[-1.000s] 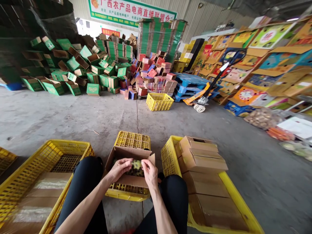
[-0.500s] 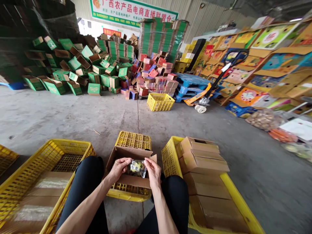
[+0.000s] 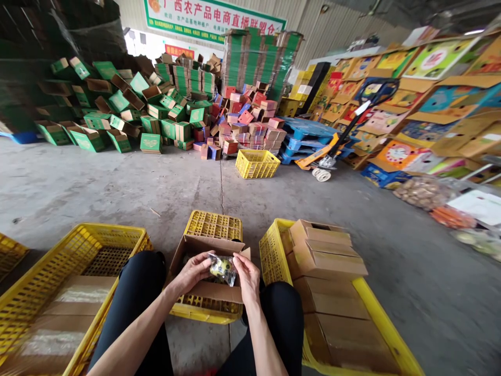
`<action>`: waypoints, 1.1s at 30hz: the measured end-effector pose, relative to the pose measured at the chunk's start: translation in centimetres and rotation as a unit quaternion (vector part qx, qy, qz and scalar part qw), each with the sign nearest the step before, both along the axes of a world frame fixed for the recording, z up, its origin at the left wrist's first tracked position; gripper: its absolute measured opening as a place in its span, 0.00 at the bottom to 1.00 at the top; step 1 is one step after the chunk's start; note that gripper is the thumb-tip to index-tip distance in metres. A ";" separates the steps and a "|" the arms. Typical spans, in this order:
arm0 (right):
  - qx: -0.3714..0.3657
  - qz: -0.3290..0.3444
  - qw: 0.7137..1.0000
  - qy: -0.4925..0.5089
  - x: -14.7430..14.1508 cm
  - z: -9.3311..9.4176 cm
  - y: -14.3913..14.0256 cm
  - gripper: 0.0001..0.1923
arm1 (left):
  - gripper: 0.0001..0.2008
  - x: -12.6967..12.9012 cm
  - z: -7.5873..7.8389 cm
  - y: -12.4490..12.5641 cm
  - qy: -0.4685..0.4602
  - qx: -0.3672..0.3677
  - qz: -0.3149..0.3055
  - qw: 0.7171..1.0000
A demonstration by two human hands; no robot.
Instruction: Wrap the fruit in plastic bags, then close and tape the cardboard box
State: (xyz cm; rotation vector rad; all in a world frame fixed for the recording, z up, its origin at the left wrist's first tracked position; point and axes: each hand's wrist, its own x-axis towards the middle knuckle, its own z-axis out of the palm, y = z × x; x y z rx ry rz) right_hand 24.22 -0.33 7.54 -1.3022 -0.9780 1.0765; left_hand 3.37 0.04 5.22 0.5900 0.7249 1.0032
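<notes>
- Crinkly clear packet (image 3: 221, 267) with yellow contents was pinched by left hand (image 3: 192, 272) at 9 o'clock and right hand (image 3: 246, 274) at 3 o'clock.
- Brown cardboard box (image 3: 207, 288) sat open below, on a yellow lattice crate (image 3: 213, 225).

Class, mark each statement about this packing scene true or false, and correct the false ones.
1. Both hands hold a small clear packet with something yellow inside. True: the left hand and right hand pinch the packet between them.
2. The packet is held above an open cardboard box. True: the box sits on a yellow crate between the knees.
3. The crate on the right holds loose fruit. False: the right crate holds closed cardboard boxes.
4. The boxes piled at the far left are blue. False: the piled boxes are green.
</notes>
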 end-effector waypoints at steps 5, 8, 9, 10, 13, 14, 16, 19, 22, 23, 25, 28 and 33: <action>0.022 0.005 0.999 -0.040 0.2 -0.1 -0.1 0.31 | 0.27 0.0 -0.3 -0.1 0.005 0.004 -0.043 0.999; 0.045 0.019 0.996 -0.070 0.2 0.0 -0.2 0.32 | 0.25 0.0 -0.7 0.2 0.020 0.002 -0.009 1.000; 0.050 0.027 0.995 -0.078 0.2 0.1 -0.3 0.32 | 0.25 0.0 -0.8 0.3 0.028 -0.002 0.003 1.000; 0.054 0.037 0.994 -0.085 0.2 0.2 -0.4 0.32 | 0.25 0.0 -1.0 0.4 0.036 -0.006 0.016 0.999; 0.084 0.094 0.985 -0.120 0.0 0.6 -0.9 0.28 | 0.26 -0.1 -1.4 0.6 0.053 -0.019 0.052 0.997; 0.102 0.120 0.976 -0.147 -0.1 0.7 -1.1 0.27 | 0.26 -0.1 -1.6 0.6 0.057 -0.024 0.058 0.996; 0.142 0.168 0.952 -0.211 -0.3 0.9 -1.4 0.27 | 0.28 -0.2 -1.7 0.6 0.068 -0.037 0.058 0.995; 0.183 0.189 0.927 -0.267 -0.5 0.8 -1.5 0.29 | 0.29 -0.1 -1.6 0.6 0.084 -0.052 0.035 0.994; 0.174 0.177 0.934 -0.255 -0.5 0.4 -1.2 0.23 | 0.29 -0.1 -1.5 0.5 0.080 -0.062 0.009 0.995; 0.160 0.173 0.941 -0.242 -0.5 0.2 -1.0 0.22 | 0.29 -0.1 -1.5 0.5 0.071 -0.066 0.005 0.995; 0.120 0.162 0.959 -0.200 -0.5 0.0 -0.8 0.23 | 0.31 0.0 -1.5 0.5 0.046 -0.074 0.007 0.996; 0.060 0.129 0.980 -0.135 -0.4 0.0 -0.4 0.29 | 0.30 0.0 -1.4 0.4 0.021 -0.060 0.023 0.998; 0.019 0.081 0.988 -0.132 -0.4 0.6 -0.5 0.32 | 0.46 0.2 -0.3 0.1 0.024 0.016 0.062 0.998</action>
